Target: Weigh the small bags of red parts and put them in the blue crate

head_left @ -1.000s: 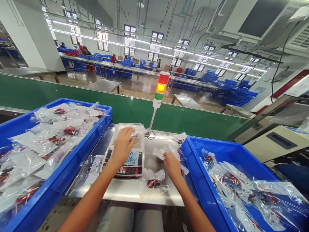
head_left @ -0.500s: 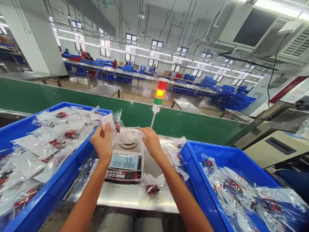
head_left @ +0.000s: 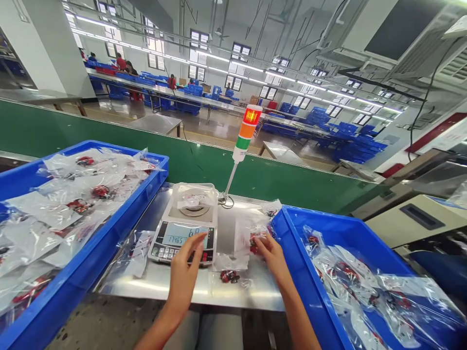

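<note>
Two bare hands at a steel bench (head_left: 156, 286): right hand (head_left: 273, 257), fingers grasping a clear plastic bag (head_left: 244, 233) with red parts (head_left: 254, 244); left hand (head_left: 181, 278), fingers released, extended over a white digital scale (head_left: 182, 238).

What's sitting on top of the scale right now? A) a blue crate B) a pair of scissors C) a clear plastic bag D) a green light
C. A clear plastic bag lies on the round pan of the digital scale.
</note>
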A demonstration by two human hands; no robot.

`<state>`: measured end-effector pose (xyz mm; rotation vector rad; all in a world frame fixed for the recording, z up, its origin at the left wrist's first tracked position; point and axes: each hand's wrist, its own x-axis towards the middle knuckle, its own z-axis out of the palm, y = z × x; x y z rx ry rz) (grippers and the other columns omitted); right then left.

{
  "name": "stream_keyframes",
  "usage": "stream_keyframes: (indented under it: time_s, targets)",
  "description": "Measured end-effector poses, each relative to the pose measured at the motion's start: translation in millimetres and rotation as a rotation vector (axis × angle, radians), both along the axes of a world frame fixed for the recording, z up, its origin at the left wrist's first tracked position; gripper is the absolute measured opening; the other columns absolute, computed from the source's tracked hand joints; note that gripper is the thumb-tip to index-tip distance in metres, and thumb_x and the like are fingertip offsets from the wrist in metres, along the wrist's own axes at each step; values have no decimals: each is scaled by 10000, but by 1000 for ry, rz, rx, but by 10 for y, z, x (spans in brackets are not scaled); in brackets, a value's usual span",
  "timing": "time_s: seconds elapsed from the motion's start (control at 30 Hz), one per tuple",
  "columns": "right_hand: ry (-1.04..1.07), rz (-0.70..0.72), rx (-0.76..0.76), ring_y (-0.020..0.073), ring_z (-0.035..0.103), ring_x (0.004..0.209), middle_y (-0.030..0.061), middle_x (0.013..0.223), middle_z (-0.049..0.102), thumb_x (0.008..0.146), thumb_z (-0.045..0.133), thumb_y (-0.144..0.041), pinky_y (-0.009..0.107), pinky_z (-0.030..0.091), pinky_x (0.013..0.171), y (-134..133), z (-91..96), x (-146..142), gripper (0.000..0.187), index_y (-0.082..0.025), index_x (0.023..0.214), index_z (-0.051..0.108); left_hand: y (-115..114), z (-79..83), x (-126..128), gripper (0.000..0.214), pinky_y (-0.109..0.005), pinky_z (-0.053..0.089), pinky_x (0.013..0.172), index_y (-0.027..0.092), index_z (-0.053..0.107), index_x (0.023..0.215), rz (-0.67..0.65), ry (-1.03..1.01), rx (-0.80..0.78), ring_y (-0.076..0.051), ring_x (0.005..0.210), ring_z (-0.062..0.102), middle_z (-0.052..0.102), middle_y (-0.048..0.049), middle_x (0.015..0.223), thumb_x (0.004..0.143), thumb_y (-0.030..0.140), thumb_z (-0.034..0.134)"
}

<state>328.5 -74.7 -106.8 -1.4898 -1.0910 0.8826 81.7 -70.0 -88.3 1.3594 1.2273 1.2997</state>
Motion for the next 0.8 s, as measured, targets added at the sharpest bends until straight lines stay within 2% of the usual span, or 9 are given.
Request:
stream_keyframes:
  time_s: [0.07,0.17,0.23,0.3,0.43,0.53,0.67,0.8]
  targets:
    - [-183,-6,-73,269,740,784,83,822,776,801,625,-602,357,552,687,94,-228,132,463,-184,999,622,6,-58,-148,399,-389,535,1003,224,701,1090,81,-3,-34,-244,1127,682,734,-89,1171,897,541,556]
    - [-385,81,-183,234,714,623,-3,643,720,829,568,-457,325,528,584,285,-531,86,367,-180,1067,605,52,-62,-347,405,-403,525,1012,216,691,1066,197,11,-26,-252,1126,675,732,-93,1153,888,555,561]
    - [-442,136,-195,214,694,578,-36,594,689,788,606,-345,308,517,571,389,-655,-34,278,-191,1017,638,97,-46,-440,398,-408,525,1005,212,689,1055,249,35,-3,-257,1114,676,729,-95,1145,885,549,564]
    - [-491,156,-175,219,694,600,-21,612,696,745,638,-272,319,521,608,444,-700,-137,205,-199,934,671,151,-35,-504,380,-410,524,994,211,686,1050,287,76,32,-257,1088,681,729,-92,1133,887,531,565]
    - [-605,105,-110,284,721,867,92,882,769,778,610,-244,402,527,813,413,-625,-156,180,-205,927,704,289,-26,-563,317,-407,512,985,212,683,1044,311,208,157,-250,1037,684,731,-79,1090,916,467,544]
    - [-683,45,-39,295,692,1033,121,1082,752,848,525,-253,428,506,914,310,-512,-64,252,-208,1019,704,452,-5,-550,270,-402,511,983,213,679,1042,279,344,286,-243,1037,675,727,-70,1080,954,401,507]
    - [-762,-61,48,286,692,982,112,1047,751,901,444,-316,438,520,883,163,-343,11,305,-202,1025,699,807,49,-448,272,-439,490,1024,189,663,1099,174,573,501,-255,1114,630,706,-95,1138,981,299,444]
    - [-656,-67,94,276,686,963,108,1037,752,919,447,-396,436,515,885,123,-147,-86,327,-200,1000,696,1215,87,-272,259,-475,450,1071,156,648,1119,57,682,563,-287,1221,560,679,-123,1207,918,201,489]
